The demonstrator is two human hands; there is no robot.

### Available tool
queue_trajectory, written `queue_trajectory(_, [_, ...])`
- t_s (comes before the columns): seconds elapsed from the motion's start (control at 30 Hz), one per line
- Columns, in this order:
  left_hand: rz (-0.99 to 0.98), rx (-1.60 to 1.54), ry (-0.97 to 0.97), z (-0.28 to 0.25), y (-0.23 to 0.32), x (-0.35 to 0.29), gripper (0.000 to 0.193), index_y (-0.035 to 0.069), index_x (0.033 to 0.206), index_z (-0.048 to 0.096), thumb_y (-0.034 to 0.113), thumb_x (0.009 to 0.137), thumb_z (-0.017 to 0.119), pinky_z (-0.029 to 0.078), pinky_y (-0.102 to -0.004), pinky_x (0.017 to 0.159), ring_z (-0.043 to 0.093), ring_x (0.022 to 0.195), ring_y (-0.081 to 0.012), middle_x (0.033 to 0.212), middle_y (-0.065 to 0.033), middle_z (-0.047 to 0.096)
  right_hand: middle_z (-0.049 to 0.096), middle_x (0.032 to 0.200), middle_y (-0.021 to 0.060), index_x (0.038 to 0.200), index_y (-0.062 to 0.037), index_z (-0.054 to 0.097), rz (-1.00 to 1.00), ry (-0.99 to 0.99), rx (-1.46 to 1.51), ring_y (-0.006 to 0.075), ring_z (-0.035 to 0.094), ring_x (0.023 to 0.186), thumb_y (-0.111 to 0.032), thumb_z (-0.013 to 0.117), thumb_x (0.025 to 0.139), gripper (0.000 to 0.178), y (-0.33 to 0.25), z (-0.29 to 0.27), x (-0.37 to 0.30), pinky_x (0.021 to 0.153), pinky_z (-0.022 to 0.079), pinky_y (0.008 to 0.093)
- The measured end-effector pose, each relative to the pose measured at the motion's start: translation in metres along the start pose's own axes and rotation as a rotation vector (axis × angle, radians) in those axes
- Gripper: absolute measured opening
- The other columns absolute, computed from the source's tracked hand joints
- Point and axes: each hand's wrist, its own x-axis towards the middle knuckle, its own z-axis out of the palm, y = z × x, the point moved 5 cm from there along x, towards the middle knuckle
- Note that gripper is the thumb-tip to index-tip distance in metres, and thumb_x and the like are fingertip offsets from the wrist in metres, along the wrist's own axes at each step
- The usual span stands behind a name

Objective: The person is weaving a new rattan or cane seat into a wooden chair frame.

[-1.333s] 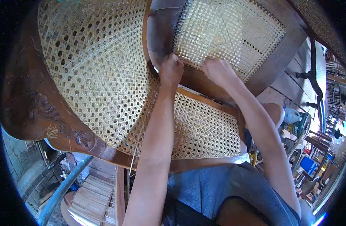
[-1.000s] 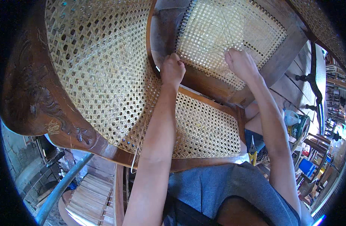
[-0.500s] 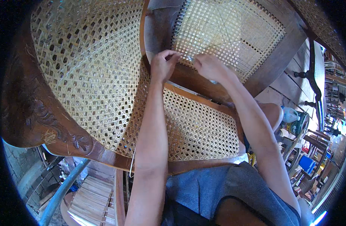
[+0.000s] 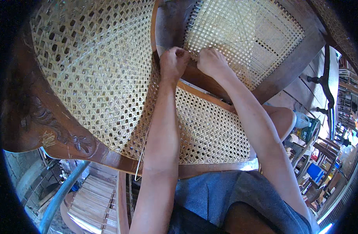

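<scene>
My left hand (image 4: 173, 64) is closed in a pinch at the near left corner of a partly woven cane panel (image 4: 222, 31), which is set in a dark wooden frame (image 4: 210, 84). Close to its right, my right hand (image 4: 213, 64) is closed too, knuckles up, over the panel's near edge. What the fingertips of either hand grip is hidden or too small to name. A thin pale cane strand (image 4: 139, 167) hangs in a loop beside my left forearm. Open gaps show in the panel's weave toward its right side.
Finished cane mesh (image 4: 97, 78) in a carved brown frame (image 4: 66, 128) fills the left, and another cane section (image 4: 210, 136) lies under my forearms. A slatted wooden piece (image 4: 94, 201) and a blue-grey tube (image 4: 62, 195) are at lower left. Cluttered shelves (image 4: 323, 167) stand at right.
My right hand has turned and its fingers have folded in more, still beside my left hand. A small shiny bit between the hands no longer shows. The whole view has shifted slightly.
</scene>
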Motion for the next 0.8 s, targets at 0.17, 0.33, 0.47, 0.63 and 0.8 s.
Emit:
queue_trajectory(0.17, [0.056, 0.026, 0.028, 0.002, -0.002, 0.0, 0.021, 0.002, 0.087, 0.07, 0.022, 0.082, 0.07, 0.052, -0.0341, 0.069, 0.068, 0.073, -0.0252, 0.08, -0.015, 0.07, 0.066, 0.1, 0.0237, 0.095, 0.0003, 0.066, -0.016, 0.003, -0.011, 0.038, 0.065, 0.098, -0.016, 0.063, 0.078, 0.024, 0.0, 0.0, 0.0, 0.085, 0.054, 0.0445])
queue_trajectory(0.33, [0.018, -0.07, -0.086, 0.009, -0.017, 0.009, 0.02, 0.001, 0.09, 0.069, 0.02, 0.084, 0.07, 0.052, -0.0343, 0.072, 0.068, 0.077, -0.0247, 0.082, -0.0158, 0.069, 0.067, 0.104, 0.0219, 0.098, -0.0003, 0.067, -0.006, -0.094, -0.061, 0.0364, 0.064, 0.1, -0.016, 0.062, 0.079, 0.025, -0.002, -0.006, 0.002, 0.085, 0.054, 0.0439])
queue_trajectory(0.47, [0.102, -0.021, 0.007, 0.014, -0.019, 0.008, 0.015, 0.004, 0.086, 0.071, 0.018, 0.082, 0.067, 0.052, -0.0352, 0.073, 0.067, 0.075, -0.03, 0.076, -0.0158, 0.068, 0.066, 0.107, 0.0211, 0.101, -0.001, 0.067, -0.031, -0.099, -0.078, 0.0357, 0.064, 0.103, -0.015, 0.058, 0.081, 0.026, -0.002, -0.005, 0.01, 0.088, 0.053, 0.0427])
queue_trajectory(0.63, [-0.075, -0.223, -0.16, 0.025, -0.014, 0.008, 0.017, 0.005, 0.086, 0.072, 0.021, 0.081, 0.07, 0.052, -0.0336, 0.072, 0.068, 0.075, -0.0258, 0.079, -0.0138, 0.07, 0.066, 0.107, 0.0226, 0.099, 0.0006, 0.068, 0.086, -0.128, 0.082, 0.0354, 0.064, 0.102, -0.015, 0.054, 0.084, 0.025, 0.0, -0.013, 0.005, 0.088, 0.052, 0.0432])
queue_trajectory(0.8, [0.077, -0.068, -0.114, 0.016, 0.006, -0.001, 0.016, 0.003, 0.089, 0.071, 0.016, 0.08, 0.072, 0.052, -0.0333, 0.069, 0.068, 0.072, -0.0225, 0.079, -0.0143, 0.071, 0.067, 0.092, 0.0216, 0.092, -0.0008, 0.068, -0.011, 0.051, -0.056, 0.0325, 0.068, 0.09, -0.021, 0.047, 0.094, 0.029, 0.008, 0.01, 0.004, 0.079, 0.055, 0.0435])
